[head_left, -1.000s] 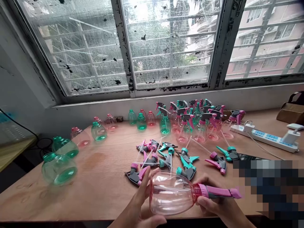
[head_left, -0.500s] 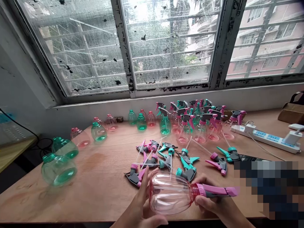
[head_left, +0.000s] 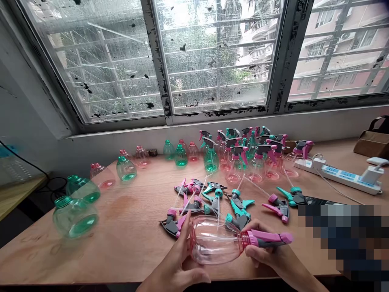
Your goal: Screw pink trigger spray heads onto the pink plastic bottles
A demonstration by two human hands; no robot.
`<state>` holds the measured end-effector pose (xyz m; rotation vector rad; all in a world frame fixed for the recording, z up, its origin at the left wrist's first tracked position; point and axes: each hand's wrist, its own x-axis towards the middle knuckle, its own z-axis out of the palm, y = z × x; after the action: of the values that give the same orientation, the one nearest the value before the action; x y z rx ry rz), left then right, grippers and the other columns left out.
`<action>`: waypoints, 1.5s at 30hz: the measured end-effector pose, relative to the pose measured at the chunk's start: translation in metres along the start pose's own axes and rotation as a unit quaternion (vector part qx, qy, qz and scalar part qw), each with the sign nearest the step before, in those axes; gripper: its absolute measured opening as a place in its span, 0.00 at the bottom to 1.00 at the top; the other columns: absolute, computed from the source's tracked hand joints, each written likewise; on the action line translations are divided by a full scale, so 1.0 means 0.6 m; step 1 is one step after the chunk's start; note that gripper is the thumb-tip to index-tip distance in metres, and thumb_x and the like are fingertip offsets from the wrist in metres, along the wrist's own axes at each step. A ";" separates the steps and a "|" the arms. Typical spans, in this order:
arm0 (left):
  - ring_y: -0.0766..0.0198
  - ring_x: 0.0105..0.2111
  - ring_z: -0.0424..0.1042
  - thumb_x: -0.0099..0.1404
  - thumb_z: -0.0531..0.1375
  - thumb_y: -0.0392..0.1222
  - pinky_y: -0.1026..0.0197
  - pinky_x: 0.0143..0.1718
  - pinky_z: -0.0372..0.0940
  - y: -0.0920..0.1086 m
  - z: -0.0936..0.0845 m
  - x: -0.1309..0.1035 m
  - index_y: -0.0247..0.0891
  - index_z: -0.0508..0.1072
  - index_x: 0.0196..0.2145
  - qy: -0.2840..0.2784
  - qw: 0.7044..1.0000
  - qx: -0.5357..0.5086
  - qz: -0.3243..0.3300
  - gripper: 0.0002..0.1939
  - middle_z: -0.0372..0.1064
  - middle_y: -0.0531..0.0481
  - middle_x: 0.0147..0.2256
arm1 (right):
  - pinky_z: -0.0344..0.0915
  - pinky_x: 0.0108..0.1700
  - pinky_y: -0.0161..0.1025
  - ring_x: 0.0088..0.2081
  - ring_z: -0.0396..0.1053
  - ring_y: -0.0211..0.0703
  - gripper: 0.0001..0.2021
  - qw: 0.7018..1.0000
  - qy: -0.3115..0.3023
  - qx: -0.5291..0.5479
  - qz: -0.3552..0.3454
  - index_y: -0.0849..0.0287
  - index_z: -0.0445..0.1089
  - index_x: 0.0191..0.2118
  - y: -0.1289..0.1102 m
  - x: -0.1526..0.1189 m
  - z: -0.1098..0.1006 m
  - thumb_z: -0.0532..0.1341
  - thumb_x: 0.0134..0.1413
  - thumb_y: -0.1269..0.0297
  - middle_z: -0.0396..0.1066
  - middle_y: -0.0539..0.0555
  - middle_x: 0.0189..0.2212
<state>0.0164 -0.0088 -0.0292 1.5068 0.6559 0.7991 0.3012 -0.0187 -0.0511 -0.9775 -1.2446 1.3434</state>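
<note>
A clear pink bottle [head_left: 214,242] lies sideways in the air above the table's front part, a pink and grey spray head [head_left: 269,238] on its neck. My left hand [head_left: 179,259] wraps round the base end, fingers behind and thumb below. At the neck, the fingers and thumb of my right hand [head_left: 267,253] grip the pink collar. Just beyond the bottle lie several loose spray heads with thin tubes, among them a teal one [head_left: 240,205] and a pink one [head_left: 172,223].
Several green bottles [head_left: 75,219] and pink bottles without heads stand at the left and back. Bottles with spray heads [head_left: 234,166] crowd the back right. A white power strip [head_left: 340,175] and a brown bag [head_left: 373,140] are on the right.
The bottle and its spray head have shifted slightly left and up in view. My right hand has moved left with them; its hold and my left hand's hold remain.
</note>
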 end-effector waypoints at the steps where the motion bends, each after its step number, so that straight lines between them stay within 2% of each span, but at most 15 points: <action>1: 0.44 0.69 0.53 0.62 0.70 0.52 0.41 0.68 0.52 0.005 -0.001 -0.001 0.59 0.28 0.71 -0.001 1.000 -0.017 -0.011 0.59 0.42 0.46 0.73 | 0.57 0.23 0.31 0.20 0.65 0.35 0.17 1.000 -0.001 -0.002 0.002 0.58 0.72 0.35 0.000 0.000 0.000 0.76 0.46 0.54 0.70 0.45 0.21; 4: 0.42 0.73 0.42 0.65 0.65 0.57 0.40 0.70 0.48 0.018 -0.005 -0.004 0.54 0.41 0.72 0.005 0.999 -0.027 -0.044 0.47 0.43 0.46 0.74 | 0.58 0.23 0.31 0.20 0.66 0.36 0.17 1.000 -0.007 0.002 0.007 0.58 0.72 0.34 -0.002 0.001 0.001 0.75 0.47 0.53 0.71 0.46 0.20; 7: 0.44 0.74 0.37 0.66 0.65 0.53 0.41 0.72 0.43 0.025 -0.003 -0.003 0.54 0.48 0.71 0.004 0.999 -0.027 -0.046 0.43 0.45 0.49 0.73 | 0.62 0.23 0.33 0.20 0.67 0.37 0.17 1.000 -0.005 0.011 0.004 0.58 0.72 0.33 -0.008 0.001 0.002 0.75 0.47 0.53 0.71 0.46 0.22; 12: 0.49 0.66 0.61 0.68 0.65 0.49 0.45 0.66 0.56 0.004 -0.002 0.006 0.60 0.32 0.71 -0.024 0.999 -0.020 -0.009 0.50 0.46 0.47 0.73 | 0.62 0.23 0.34 0.20 0.67 0.37 0.16 1.000 -0.001 -0.005 -0.015 0.57 0.72 0.34 -0.014 0.002 0.000 0.74 0.49 0.53 0.71 0.46 0.24; 14: 0.48 0.66 0.62 0.69 0.63 0.50 0.45 0.63 0.60 -0.008 -0.006 0.008 0.60 0.27 0.71 -0.030 0.999 -0.017 0.009 0.51 0.42 0.44 0.74 | 0.61 0.24 0.34 0.21 0.67 0.37 0.16 1.000 -0.005 -0.013 -0.018 0.57 0.72 0.34 -0.011 0.002 -0.001 0.74 0.49 0.53 0.72 0.46 0.24; 18: 0.49 0.74 0.37 0.66 0.67 0.48 0.44 0.71 0.42 -0.017 -0.014 0.003 0.59 0.28 0.71 -0.016 0.999 -0.029 0.002 0.56 0.33 0.49 0.75 | 0.60 0.24 0.33 0.21 0.65 0.37 0.16 0.999 -0.001 -0.036 -0.014 0.57 0.72 0.34 -0.003 0.001 -0.003 0.74 0.48 0.52 0.72 0.47 0.25; 20: 0.48 0.74 0.34 0.64 0.69 0.49 0.43 0.72 0.35 -0.011 -0.015 -0.001 0.57 0.33 0.72 -0.023 0.998 -0.051 -0.017 0.55 0.36 0.50 0.75 | 0.59 0.24 0.33 0.21 0.64 0.36 0.16 0.999 0.001 -0.044 -0.007 0.56 0.73 0.35 -0.002 0.000 -0.003 0.74 0.48 0.52 0.71 0.46 0.24; 23: 0.47 0.74 0.38 0.65 0.67 0.49 0.42 0.72 0.37 0.001 -0.012 -0.004 0.55 0.41 0.72 -0.025 0.997 -0.061 -0.039 0.49 0.42 0.49 0.74 | 0.61 0.24 0.33 0.20 0.65 0.36 0.16 1.000 -0.006 -0.025 -0.001 0.56 0.72 0.34 -0.006 0.001 -0.001 0.74 0.48 0.52 0.70 0.44 0.22; 25: 0.47 0.74 0.39 0.66 0.67 0.47 0.43 0.73 0.39 0.008 -0.009 -0.003 0.56 0.43 0.72 -0.015 0.998 -0.042 -0.041 0.47 0.41 0.51 0.74 | 0.63 0.25 0.33 0.20 0.66 0.37 0.16 1.000 -0.009 -0.008 -0.004 0.56 0.72 0.34 -0.010 0.001 0.000 0.74 0.48 0.52 0.70 0.44 0.22; 29: 0.46 0.70 0.54 0.67 0.67 0.47 0.44 0.69 0.51 0.018 -0.003 0.004 0.59 0.37 0.72 -0.021 0.999 -0.016 -0.025 0.49 0.42 0.48 0.74 | 0.63 0.24 0.34 0.21 0.66 0.38 0.16 1.000 -0.004 -0.008 -0.010 0.57 0.72 0.33 -0.016 0.001 0.001 0.74 0.48 0.51 0.70 0.45 0.22; 31: 0.46 0.69 0.57 0.67 0.66 0.47 0.43 0.68 0.53 0.020 0.001 0.007 0.59 0.35 0.72 -0.027 0.999 -0.021 -0.002 0.50 0.43 0.47 0.74 | 0.62 0.24 0.34 0.21 0.67 0.38 0.16 1.000 -0.003 -0.015 -0.011 0.57 0.72 0.33 -0.017 0.001 0.001 0.73 0.48 0.51 0.70 0.46 0.23; 34: 0.45 0.70 0.55 0.65 0.68 0.50 0.41 0.68 0.52 0.022 0.003 0.006 0.60 0.33 0.71 -0.027 0.999 -0.039 0.007 0.53 0.46 0.46 0.73 | 0.61 0.24 0.34 0.21 0.67 0.39 0.17 1.000 -0.005 -0.018 -0.002 0.56 0.71 0.33 -0.016 0.000 0.001 0.73 0.48 0.51 0.70 0.46 0.22; 38: 0.46 0.72 0.47 0.65 0.67 0.53 0.42 0.70 0.48 0.019 -0.003 -0.001 0.58 0.36 0.71 -0.018 0.999 -0.041 -0.032 0.51 0.49 0.48 0.73 | 0.63 0.24 0.33 0.21 0.66 0.37 0.15 1.000 -0.011 0.003 -0.012 0.57 0.73 0.34 -0.011 0.001 0.000 0.74 0.49 0.53 0.69 0.45 0.22; 41: 0.45 0.71 0.51 0.65 0.66 0.52 0.41 0.70 0.48 0.008 -0.010 -0.003 0.57 0.39 0.72 -0.016 0.998 -0.028 -0.045 0.49 0.46 0.47 0.73 | 0.63 0.25 0.32 0.22 0.65 0.35 0.14 0.999 -0.012 0.014 -0.035 0.58 0.75 0.35 -0.007 0.003 -0.001 0.74 0.50 0.54 0.70 0.46 0.26; 45: 0.44 0.67 0.60 0.63 0.69 0.50 0.39 0.68 0.53 -0.011 -0.015 0.005 0.58 0.38 0.72 -0.033 0.999 -0.010 -0.011 0.52 0.44 0.45 0.73 | 0.61 0.25 0.31 0.23 0.65 0.34 0.12 0.998 -0.021 0.011 -0.056 0.59 0.77 0.35 -0.005 0.005 -0.004 0.72 0.54 0.55 0.70 0.46 0.27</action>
<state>0.0113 -0.0006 -0.0353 1.4981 0.6127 0.7349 0.3033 -0.0158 -0.0484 -0.8543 -1.2940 1.2929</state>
